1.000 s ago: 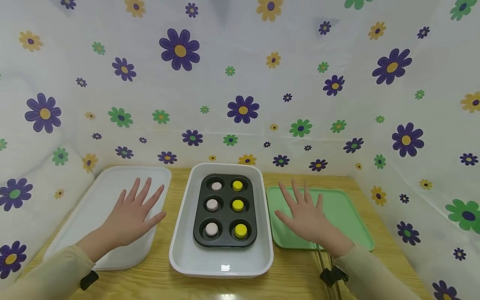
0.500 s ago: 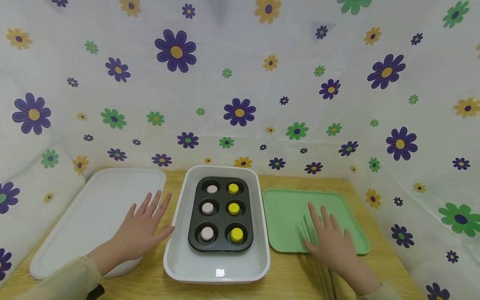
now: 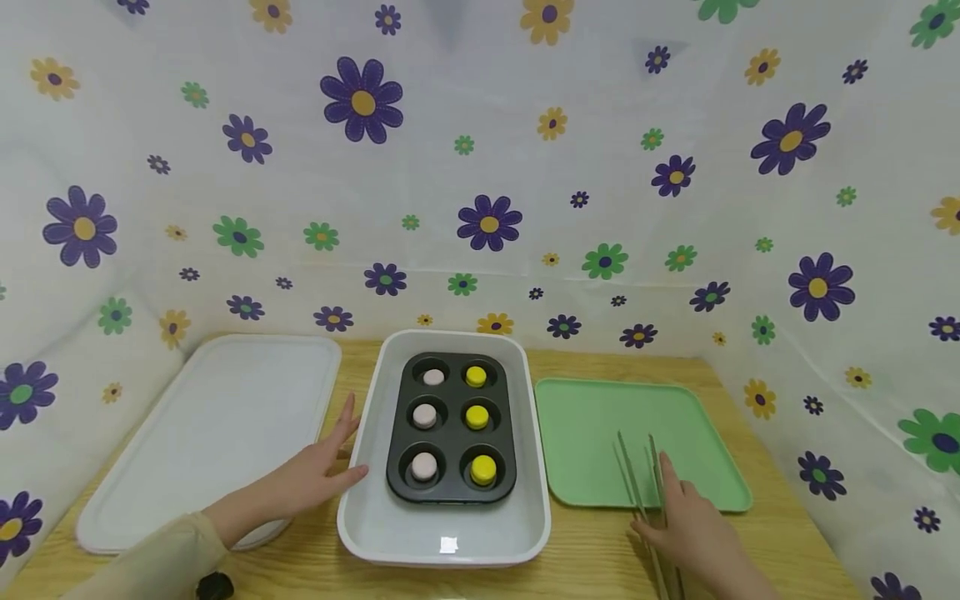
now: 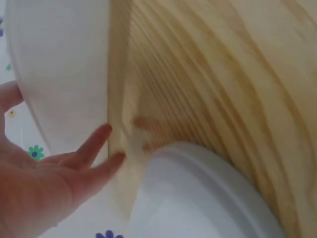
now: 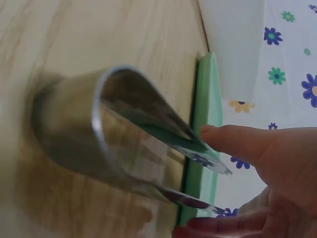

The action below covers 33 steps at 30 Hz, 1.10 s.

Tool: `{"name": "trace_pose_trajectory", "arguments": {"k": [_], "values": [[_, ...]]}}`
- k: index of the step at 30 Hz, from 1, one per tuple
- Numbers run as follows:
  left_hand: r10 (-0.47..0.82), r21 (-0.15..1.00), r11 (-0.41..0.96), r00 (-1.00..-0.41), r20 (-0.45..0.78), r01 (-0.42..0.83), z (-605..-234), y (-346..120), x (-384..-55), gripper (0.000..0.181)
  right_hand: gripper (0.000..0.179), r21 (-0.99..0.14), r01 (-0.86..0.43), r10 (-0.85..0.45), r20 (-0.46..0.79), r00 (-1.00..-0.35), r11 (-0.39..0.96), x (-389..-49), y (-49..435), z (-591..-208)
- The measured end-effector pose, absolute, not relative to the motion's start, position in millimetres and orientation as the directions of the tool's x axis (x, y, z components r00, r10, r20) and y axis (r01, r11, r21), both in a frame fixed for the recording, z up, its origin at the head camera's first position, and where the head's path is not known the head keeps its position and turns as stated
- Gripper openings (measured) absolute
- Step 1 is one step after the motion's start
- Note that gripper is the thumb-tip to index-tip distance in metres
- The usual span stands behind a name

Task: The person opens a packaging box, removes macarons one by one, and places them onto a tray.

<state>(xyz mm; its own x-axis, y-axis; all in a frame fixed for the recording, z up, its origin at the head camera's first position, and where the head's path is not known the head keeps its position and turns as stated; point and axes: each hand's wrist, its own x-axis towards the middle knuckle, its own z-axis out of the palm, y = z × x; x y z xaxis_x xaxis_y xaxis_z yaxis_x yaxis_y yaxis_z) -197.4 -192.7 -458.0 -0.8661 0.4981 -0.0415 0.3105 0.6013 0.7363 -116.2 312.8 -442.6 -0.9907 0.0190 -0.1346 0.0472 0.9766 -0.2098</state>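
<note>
My left hand (image 3: 311, 479) is at the left wall of a white rectangular bin (image 3: 401, 529), thumb by the rim and straight fingers along the outside; the left wrist view shows the bin's wall (image 4: 64, 59) between thumb and fingers. Inside the bin lies a dark muffin tin (image 3: 452, 442) with 3 pink macarons (image 3: 423, 417) and 3 yellow macarons (image 3: 476, 417) in its cups. My right hand (image 3: 693, 521) is around metal tongs (image 3: 637, 483), thumb at one arm and fingers by the other. The tongs' arms (image 5: 158, 124) stand spread, their tips over a green tray (image 3: 585, 433).
A white tray (image 3: 247, 408) lies left of the bin, partly behind my left arm. The green tray is close to the bin's right side. Everything stands on a wooden table (image 3: 573, 542), with a flower-print cloth (image 3: 420, 175) hanging behind and at both sides.
My left hand has gone from spread above the white tray to the bin's left wall. My right hand has come down from above the green tray to the tongs.
</note>
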Motion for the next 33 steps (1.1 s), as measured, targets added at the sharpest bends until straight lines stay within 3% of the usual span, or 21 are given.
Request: {"name": "trace_pose_trajectory", "arguments": {"k": [5,10,18,22,29,33], "values": [[0.458,0.865,0.493,-0.873,-0.167,0.093,-455,-195,-206,0.105,0.114,-0.31,0.106,0.034,-0.228,-0.973,0.945,-120,313,-444],[0.524,0.949,0.287,-0.807,-0.272,-0.133,-452,-199,-209,0.093,0.104,-0.419,0.136,0.024,-0.26,-0.965,0.898,-118,318,-447],[0.577,0.956,0.219,-0.765,-0.287,-0.194,-449,-201,-209,0.092,0.094,-0.484,0.061,-0.08,-0.267,-0.96,0.873,-117,333,-441],[0.58,0.955,0.22,-0.761,-0.291,-0.198,-449,-200,-208,0.091,0.091,-0.428,-0.024,-0.134,-0.23,-0.964,0.903,-121,331,-430],[0.579,0.957,0.213,-0.764,-0.286,-0.197,-450,-200,-206,0.092,0.084,-0.181,-0.201,-0.211,-0.04,-0.977,0.963,-134,305,-395],[0.573,0.955,0.223,-0.767,-0.29,-0.195,-451,-200,-208,0.092,0.086,-0.107,-0.304,-0.298,0.071,-0.952,0.947,-144,284,-375]]}}
